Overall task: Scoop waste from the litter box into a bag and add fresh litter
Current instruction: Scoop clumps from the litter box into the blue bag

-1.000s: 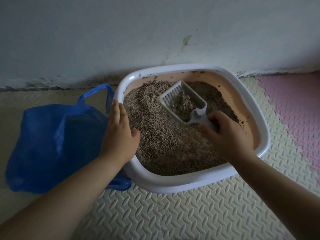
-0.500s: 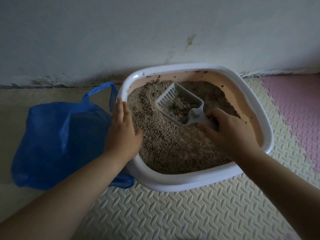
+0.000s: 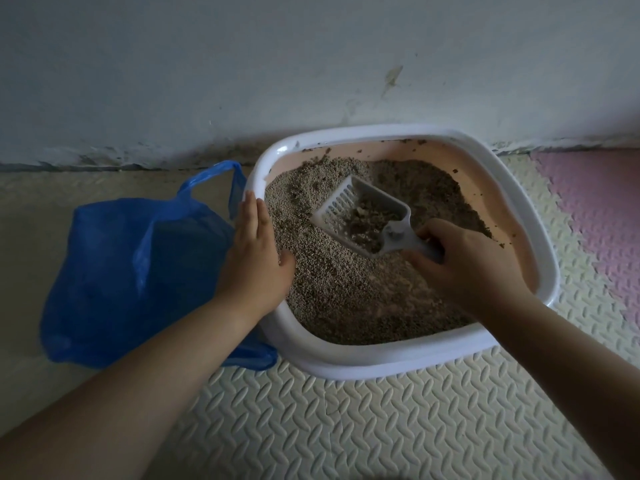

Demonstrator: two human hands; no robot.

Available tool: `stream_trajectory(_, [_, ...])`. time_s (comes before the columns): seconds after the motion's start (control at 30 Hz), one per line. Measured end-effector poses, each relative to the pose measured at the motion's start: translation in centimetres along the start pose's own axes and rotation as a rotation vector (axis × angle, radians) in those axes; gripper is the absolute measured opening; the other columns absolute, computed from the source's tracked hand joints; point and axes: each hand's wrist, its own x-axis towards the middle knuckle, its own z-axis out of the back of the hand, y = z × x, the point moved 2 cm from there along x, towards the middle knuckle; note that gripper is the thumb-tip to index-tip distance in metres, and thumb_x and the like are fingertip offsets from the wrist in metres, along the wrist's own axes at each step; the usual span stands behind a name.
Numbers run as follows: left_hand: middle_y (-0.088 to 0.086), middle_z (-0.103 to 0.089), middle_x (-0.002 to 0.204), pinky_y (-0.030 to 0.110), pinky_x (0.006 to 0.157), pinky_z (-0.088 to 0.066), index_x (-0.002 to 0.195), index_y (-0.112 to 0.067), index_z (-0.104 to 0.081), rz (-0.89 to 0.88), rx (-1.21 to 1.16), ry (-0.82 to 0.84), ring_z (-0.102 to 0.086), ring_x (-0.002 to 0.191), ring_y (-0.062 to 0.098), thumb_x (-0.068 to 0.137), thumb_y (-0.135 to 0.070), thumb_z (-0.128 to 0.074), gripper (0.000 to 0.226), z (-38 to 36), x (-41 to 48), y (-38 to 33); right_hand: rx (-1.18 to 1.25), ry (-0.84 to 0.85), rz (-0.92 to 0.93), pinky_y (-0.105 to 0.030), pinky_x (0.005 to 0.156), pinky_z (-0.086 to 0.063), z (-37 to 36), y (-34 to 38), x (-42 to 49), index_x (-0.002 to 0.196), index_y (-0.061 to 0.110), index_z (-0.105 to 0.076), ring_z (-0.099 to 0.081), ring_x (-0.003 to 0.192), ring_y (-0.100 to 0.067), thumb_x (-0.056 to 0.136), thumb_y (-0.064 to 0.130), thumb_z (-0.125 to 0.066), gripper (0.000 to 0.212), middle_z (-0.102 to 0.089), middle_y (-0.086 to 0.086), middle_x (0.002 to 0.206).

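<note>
Scoop [image 3: 334, 211] has slid toward the left hand [image 3: 254, 251], lying flat on the litter box [image 3: 381, 365] rim — right hand [image 3: 464, 265] grips it, clumps [image 3: 367, 221] inside. Bag [image 3: 131, 271] and fresh litter still wait.

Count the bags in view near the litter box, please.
1. The blue plastic bag lies on the floor against the left side of the white litter box, beside the left hand resting on the rim. Others may be outside the frame.

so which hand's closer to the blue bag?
Left. The left hand rests on the litter box rim beside the blue bag; the right hand grips the scoop mid-box.
</note>
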Motion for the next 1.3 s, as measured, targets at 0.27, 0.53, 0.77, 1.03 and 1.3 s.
stream_trajectory(0.27, [0.002,-0.01,0.159,0.028,0.111,-0.019,0.15,-0.01,-0.019,-0.217,0.169,-0.013,-0.013,0.145,0.017,0.093,-0.03,-0.054,0.07,6.9,-0.6,0.6,0.073,0.077,0.14,-0.026,0.045,-0.035,0.7,2.4,0.2,0.094,0.021,-0.06,-0.051,0.054,-0.01,0.088,0.038,-0.06,0.018,-0.055,0.007,0.064])
stream_trajectory(0.53, [0.013,-0.051,0.12,0.045,0.088,-0.046,0.118,-0.005,-0.053,-0.135,0.456,-0.206,-0.052,0.109,0.034,0.069,-0.027,-0.079,0.06,12.1,-4.9,7.3,0.135,0.167,0.293,-0.034,0.048,-0.043,-0.9,7.3,0.6,0.088,0.026,-0.058,-0.052,0.05,-0.012,0.084,0.043,-0.06,0.017,-0.054,0.007,0.059])
stream_trajectory(0.77, [0.004,-0.052,0.105,0.033,0.068,-0.04,0.105,-0.012,-0.048,0.039,0.447,-0.17,-0.052,0.093,0.022,0.085,-0.038,-0.063,0.036,12.0,-5.1,9.6,0.045,0.185,0.386,-0.027,0.046,-0.032,-2.8,11.0,1.1,0.088,0.028,-0.057,-0.049,0.051,-0.009,0.084,0.046,-0.056,0.019,-0.053,0.008,0.059])
stream_trajectory(1.03, [0.0,-0.05,0.071,0.029,0.045,-0.022,0.078,-0.013,-0.046,0.155,0.453,-0.09,-0.037,0.053,0.013,0.091,-0.04,-0.053,0.03,11.3,-3.8,11.1,-0.031,0.173,0.422,-0.029,0.05,-0.03,-3.8,13.6,1.5,0.093,0.026,-0.058,-0.044,0.057,-0.021,0.085,0.046,-0.052,0.022,-0.042,0.011,0.059])
stream_trajectory(1.3, [-0.003,-0.049,0.058,0.026,0.045,-0.023,0.071,-0.017,-0.05,0.09,0.361,-0.17,-0.044,0.052,0.012,0.09,-0.032,-0.055,0.025,13.4,-4.5,11.1,-0.121,0.23,0.482,-0.029,0.059,-0.036,-3.7,15.7,2.3,0.1,0.022,-0.056,-0.053,0.071,-0.024,0.089,0.031,-0.049,0.016,-0.053,0.004,0.078])
